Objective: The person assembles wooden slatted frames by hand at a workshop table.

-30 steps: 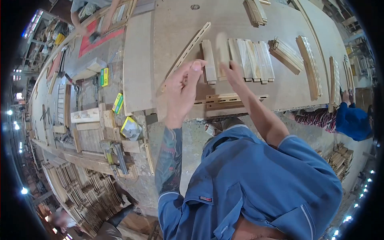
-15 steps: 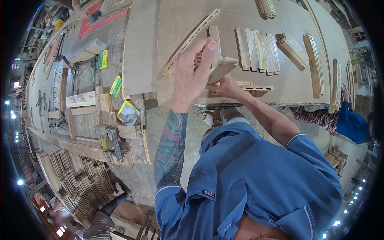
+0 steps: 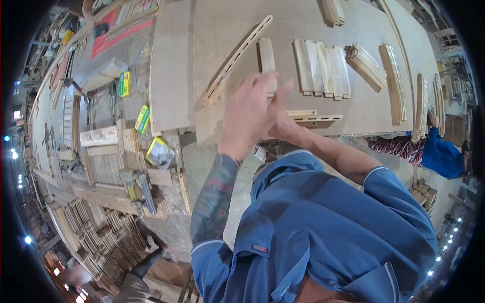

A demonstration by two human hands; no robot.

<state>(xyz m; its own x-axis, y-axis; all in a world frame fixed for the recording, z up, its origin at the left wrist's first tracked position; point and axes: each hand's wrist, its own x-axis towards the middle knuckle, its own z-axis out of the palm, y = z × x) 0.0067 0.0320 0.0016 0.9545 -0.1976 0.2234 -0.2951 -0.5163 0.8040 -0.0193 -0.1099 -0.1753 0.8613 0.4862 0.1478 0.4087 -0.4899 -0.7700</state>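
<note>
My left hand [image 3: 247, 111] is raised above the near edge of the worktable, blurred by motion, with its fingers stretched out and the thumb apart. Close against it is my right hand [image 3: 284, 127], whose fingers are hidden behind the left one. Whether a piece of wood is between the hands I cannot make out. Just beyond the left fingers lies a short wooden slat [image 3: 266, 54]. A long slotted wooden strip [image 3: 237, 58] lies at an angle to the left. By the right wrist, slotted strips [image 3: 318, 118] rest along the table edge.
Several short slats [image 3: 322, 68] lie side by side on the worktable [image 3: 222, 30]. More bundles [image 3: 366, 66] and long strips [image 3: 393, 83] are at right, near a person in a blue sleeve [image 3: 437, 154]. A tool-strewn bench [image 3: 108, 166] and stacked slats [image 3: 98, 235] stand at left.
The flat wooden piece seen between my hands is no longer visible. My left hand has dropped slightly and its fingers have straightened. My right hand has drawn in behind it.
</note>
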